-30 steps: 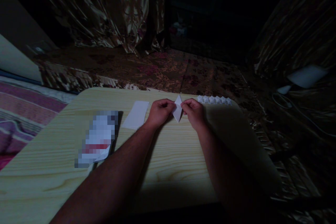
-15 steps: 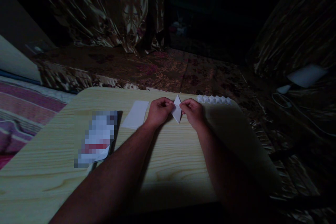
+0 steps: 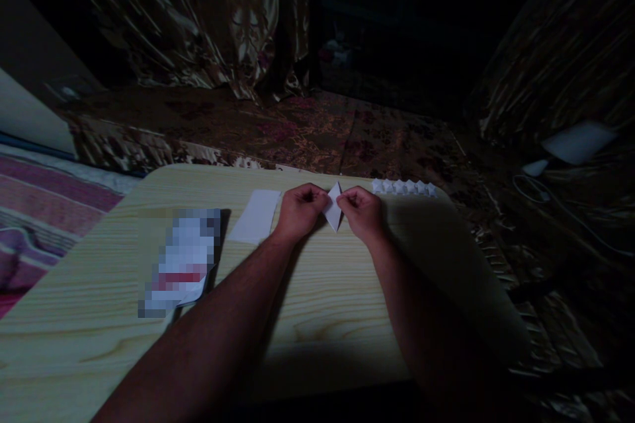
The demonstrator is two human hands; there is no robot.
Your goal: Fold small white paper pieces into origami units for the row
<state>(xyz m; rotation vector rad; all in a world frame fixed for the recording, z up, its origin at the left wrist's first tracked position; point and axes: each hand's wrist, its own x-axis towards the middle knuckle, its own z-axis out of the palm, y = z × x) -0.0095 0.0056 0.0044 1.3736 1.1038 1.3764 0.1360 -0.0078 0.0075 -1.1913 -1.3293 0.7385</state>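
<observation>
My left hand (image 3: pixel 299 211) and my right hand (image 3: pixel 364 213) pinch a small folded white paper piece (image 3: pixel 333 207) between them, over the far part of a light wooden table (image 3: pixel 317 304). The piece is diamond-shaped and stands on its lower tip. Both hands are closed on its side corners. A flat white paper rectangle (image 3: pixel 255 215) lies just left of my left hand. A row of several small folded white paper pieces (image 3: pixel 404 188) lies at the far edge, right of my right hand.
A blurred-out packet (image 3: pixel 181 268) lies on the table's left side. Patterned dark fabric (image 3: pixel 317 132) covers the floor beyond the table, with curtains behind. A striped blanket (image 3: pixel 44 211) is at the left. A white device with cables (image 3: pixel 575 145) sits at the right.
My hands have closed in on each other a little, and the folded paper piece between them looks narrower. Nothing else has moved.
</observation>
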